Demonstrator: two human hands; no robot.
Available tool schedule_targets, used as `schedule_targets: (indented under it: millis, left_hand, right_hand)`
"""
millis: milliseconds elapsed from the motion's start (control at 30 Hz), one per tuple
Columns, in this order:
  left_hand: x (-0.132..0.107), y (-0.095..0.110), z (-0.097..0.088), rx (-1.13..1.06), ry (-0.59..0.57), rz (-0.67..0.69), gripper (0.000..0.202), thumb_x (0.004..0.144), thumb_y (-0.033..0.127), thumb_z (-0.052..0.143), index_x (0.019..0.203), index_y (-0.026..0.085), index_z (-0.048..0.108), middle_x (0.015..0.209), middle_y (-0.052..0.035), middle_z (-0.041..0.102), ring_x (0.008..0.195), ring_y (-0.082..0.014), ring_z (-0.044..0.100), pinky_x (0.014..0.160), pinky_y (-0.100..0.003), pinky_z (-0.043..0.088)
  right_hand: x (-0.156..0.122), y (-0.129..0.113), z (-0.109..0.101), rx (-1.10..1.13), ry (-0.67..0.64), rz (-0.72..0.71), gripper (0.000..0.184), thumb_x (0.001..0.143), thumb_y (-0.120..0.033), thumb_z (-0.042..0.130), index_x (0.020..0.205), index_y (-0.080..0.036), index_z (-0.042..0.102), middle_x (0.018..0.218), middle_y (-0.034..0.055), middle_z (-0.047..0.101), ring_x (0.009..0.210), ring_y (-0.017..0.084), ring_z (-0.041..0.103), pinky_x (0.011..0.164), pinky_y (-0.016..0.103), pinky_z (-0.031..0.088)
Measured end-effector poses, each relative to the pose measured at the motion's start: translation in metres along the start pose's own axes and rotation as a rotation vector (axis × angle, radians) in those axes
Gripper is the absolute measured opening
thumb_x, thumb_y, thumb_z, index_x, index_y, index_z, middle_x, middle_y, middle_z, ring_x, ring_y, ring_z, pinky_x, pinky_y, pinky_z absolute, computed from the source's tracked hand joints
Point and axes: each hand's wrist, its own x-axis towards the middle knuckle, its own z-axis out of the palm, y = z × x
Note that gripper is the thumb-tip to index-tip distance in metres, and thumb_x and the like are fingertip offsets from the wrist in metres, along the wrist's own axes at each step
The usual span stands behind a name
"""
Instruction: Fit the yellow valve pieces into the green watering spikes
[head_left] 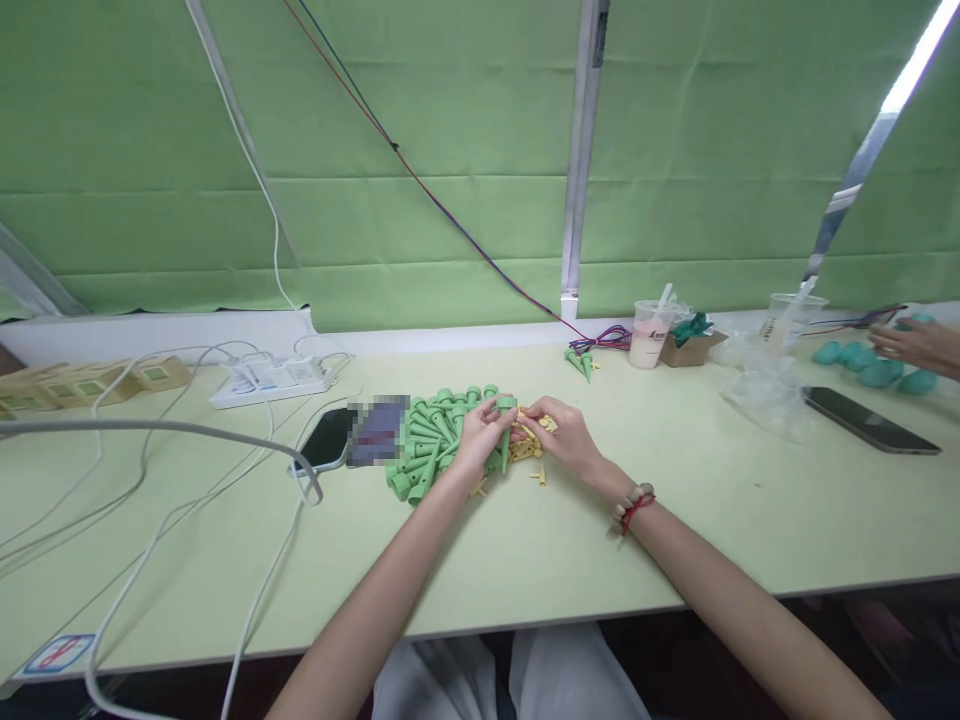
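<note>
My left hand (pixel 480 436) is closed around a green plastic spike (pixel 507 404), whose wide round cap is up and whose thin tip points down. Close beside it, my right hand (pixel 568 436) has thumb and forefinger pinched near the spike's cap; what lies between those fingertips is too small to make out. A heap of similar green spikes (pixel 426 448) spreads to the left of my hands. Small yellow plastic pieces (pixel 527 447) lie piled beneath and between the hands, partly hidden by them. One yellow piece (pixel 541 477) rests apart, nearer the table's front.
Left of the heap lie a phone (pixel 327 440), a partly blurred dark packet (pixel 379 432), loose white cables and a power strip (pixel 271 380). Behind stand a drink cup (pixel 648 335) and small box (pixel 686 350). At right are plastic bags, a tablet (pixel 870 420) and another person's hand (pixel 919 343) by teal objects.
</note>
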Motion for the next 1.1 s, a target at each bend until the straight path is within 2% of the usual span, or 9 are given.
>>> schedule_targets:
  millis: [167, 267, 333, 533, 733, 867, 967, 1033, 1100]
  left_hand:
    - [0.002, -0.005, 0.0, -0.067, 0.044, -0.009, 0.043, 0.062, 0.023, 0.074, 0.102, 0.013, 0.062, 0.084, -0.0071, 0.067, 0.062, -0.0119, 0.063, 0.063, -0.024, 0.051]
    - [0.001, -0.005, 0.001, -0.061, 0.07, -0.013, 0.042, 0.062, 0.021, 0.074, 0.101, 0.014, 0.062, 0.084, -0.0062, 0.067, 0.06, -0.0104, 0.062, 0.059, -0.021, 0.05]
    - [0.0, -0.004, 0.001, -0.05, 0.088, -0.002, 0.043, 0.061, 0.02, 0.074, 0.102, 0.014, 0.062, 0.082, -0.0056, 0.067, 0.058, -0.0095, 0.061, 0.057, -0.02, 0.05]
    - [-0.002, -0.002, 0.002, -0.083, 0.077, -0.008, 0.044, 0.064, 0.021, 0.073, 0.104, 0.013, 0.059, 0.079, -0.0045, 0.064, 0.051, -0.0092, 0.061, 0.054, -0.022, 0.051]
    - [-0.003, 0.0, 0.003, -0.066, 0.137, -0.009, 0.047, 0.062, 0.018, 0.075, 0.105, 0.012, 0.058, 0.07, -0.0002, 0.06, 0.052, -0.0091, 0.06, 0.052, -0.02, 0.051]
    - [-0.004, 0.0, 0.002, -0.054, 0.13, 0.02, 0.043, 0.064, 0.019, 0.073, 0.103, 0.012, 0.058, 0.063, 0.003, 0.055, 0.049, -0.0086, 0.058, 0.052, -0.02, 0.049]
    - [-0.004, -0.002, 0.002, -0.06, 0.088, 0.075, 0.043, 0.065, 0.022, 0.071, 0.105, 0.013, 0.056, 0.067, 0.0019, 0.057, 0.048, -0.0091, 0.059, 0.054, -0.022, 0.05]
    - [-0.004, -0.003, 0.002, -0.057, 0.08, 0.132, 0.041, 0.066, 0.023, 0.07, 0.103, 0.014, 0.056, 0.072, 0.0005, 0.057, 0.051, -0.0091, 0.059, 0.056, -0.022, 0.05]
    - [-0.004, -0.005, 0.003, -0.043, 0.1, 0.186, 0.038, 0.065, 0.022, 0.07, 0.101, 0.015, 0.058, 0.079, -0.0016, 0.058, 0.056, -0.0087, 0.06, 0.058, -0.021, 0.049]
  right_hand:
    - [0.0, 0.004, 0.002, 0.09, -0.044, 0.108, 0.006, 0.079, -0.022, 0.054, 0.085, -0.02, 0.055, 0.074, 0.0007, 0.061, 0.067, 0.014, 0.059, 0.063, 0.026, 0.047]
    - [-0.001, 0.008, 0.003, 0.058, -0.065, 0.066, 0.008, 0.077, -0.015, 0.049, 0.073, -0.02, 0.054, 0.073, 0.001, 0.06, 0.067, 0.014, 0.057, 0.064, 0.026, 0.046]
    - [-0.002, 0.01, 0.004, 0.02, -0.049, 0.054, 0.012, 0.077, -0.016, 0.05, 0.065, -0.019, 0.052, 0.069, 0.001, 0.058, 0.064, 0.014, 0.055, 0.062, 0.026, 0.044]
    - [-0.002, 0.007, 0.005, 0.055, -0.037, 0.113, 0.008, 0.078, -0.02, 0.05, 0.074, -0.02, 0.057, 0.073, 0.0018, 0.062, 0.066, 0.015, 0.058, 0.065, 0.028, 0.046]
    - [-0.004, 0.007, 0.005, 0.047, -0.043, 0.137, 0.01, 0.079, -0.028, 0.052, 0.075, -0.02, 0.056, 0.072, 0.0018, 0.063, 0.063, 0.015, 0.057, 0.06, 0.027, 0.045]
    - [-0.004, 0.006, 0.008, 0.053, -0.007, 0.144, 0.018, 0.078, -0.032, 0.055, 0.066, -0.02, 0.053, 0.067, 0.0013, 0.061, 0.06, 0.015, 0.057, 0.059, 0.027, 0.047]
    - [-0.001, 0.004, 0.01, 0.182, 0.089, 0.26, 0.023, 0.074, -0.041, 0.06, 0.073, -0.019, 0.055, 0.066, 0.002, 0.063, 0.058, 0.015, 0.059, 0.054, 0.027, 0.048]
    - [0.002, 0.003, 0.01, 0.315, 0.114, 0.359, 0.031, 0.072, -0.046, 0.062, 0.081, -0.017, 0.06, 0.071, 0.0053, 0.067, 0.064, 0.018, 0.064, 0.057, 0.029, 0.051]
    - [0.003, 0.004, 0.011, 0.441, 0.102, 0.444, 0.037, 0.067, -0.049, 0.065, 0.081, -0.015, 0.065, 0.076, 0.0087, 0.07, 0.071, 0.021, 0.067, 0.065, 0.033, 0.054]
